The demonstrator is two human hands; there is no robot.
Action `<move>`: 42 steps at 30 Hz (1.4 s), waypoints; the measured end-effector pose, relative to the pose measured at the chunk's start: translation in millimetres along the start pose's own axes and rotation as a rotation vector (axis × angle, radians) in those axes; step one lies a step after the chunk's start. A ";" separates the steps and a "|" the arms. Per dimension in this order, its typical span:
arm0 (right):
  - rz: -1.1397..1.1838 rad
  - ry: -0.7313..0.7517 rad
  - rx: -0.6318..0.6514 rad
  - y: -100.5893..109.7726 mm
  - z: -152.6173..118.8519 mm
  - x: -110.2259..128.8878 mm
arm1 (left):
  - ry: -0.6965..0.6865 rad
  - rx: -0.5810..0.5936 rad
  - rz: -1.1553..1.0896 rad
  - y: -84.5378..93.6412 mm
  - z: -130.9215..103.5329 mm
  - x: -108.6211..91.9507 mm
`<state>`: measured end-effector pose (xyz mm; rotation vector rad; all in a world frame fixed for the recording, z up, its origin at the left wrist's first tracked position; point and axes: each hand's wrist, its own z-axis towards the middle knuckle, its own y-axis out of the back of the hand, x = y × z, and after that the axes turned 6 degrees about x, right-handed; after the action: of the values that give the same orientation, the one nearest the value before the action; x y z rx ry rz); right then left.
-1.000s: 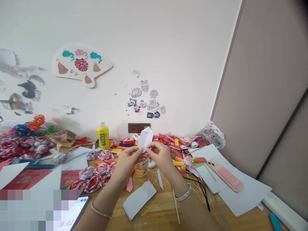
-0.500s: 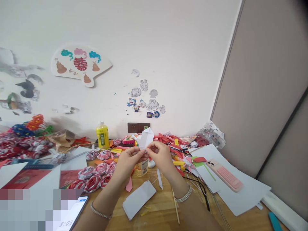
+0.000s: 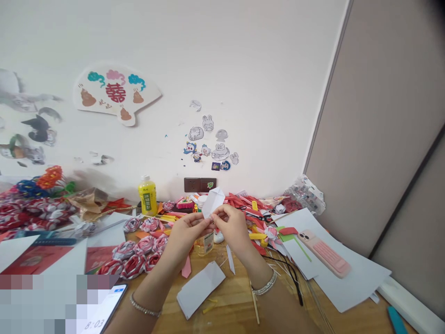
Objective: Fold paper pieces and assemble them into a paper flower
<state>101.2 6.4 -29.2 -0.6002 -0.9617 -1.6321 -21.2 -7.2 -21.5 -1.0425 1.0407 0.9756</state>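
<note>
Both hands meet above the middle of the table around a small folded piece of white paper (image 3: 213, 200), which stands up from the fingertips with its top corners folded in. My left hand (image 3: 189, 228) pinches its lower edge between thumb and fingers. From the other side, my right hand (image 3: 231, 223) pinches the same lower corner, thumb against forefinger. The paper's bottom end is hidden by the fingers. Below the hands lies a stack of white paper strips (image 3: 200, 288), and a narrow folded white strip (image 3: 230, 259) rests beside it.
Red-and-white paper roses (image 3: 134, 265) cluster left, near a yellow bottle (image 3: 148, 195) by the wall. A lit phone (image 3: 104, 313) lies front left. At right, a pink phone (image 3: 325, 254) rests on white sheets (image 3: 351, 290). Red paper strips (image 3: 248, 204) and thin sticks (image 3: 254, 304) are scattered about.
The upper part of the folded white paper has tilted to the right and slightly down between my fingers. Both hands have stayed almost in place.
</note>
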 end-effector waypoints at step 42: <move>0.155 -0.115 0.027 28.4 14.3 -24.7 | -0.016 0.064 0.204 39.9 15.2 4.8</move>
<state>133.9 29.7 -33.0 -0.7381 -0.9943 -1.4581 -55.5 16.9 -31.2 -0.8872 1.1736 1.1057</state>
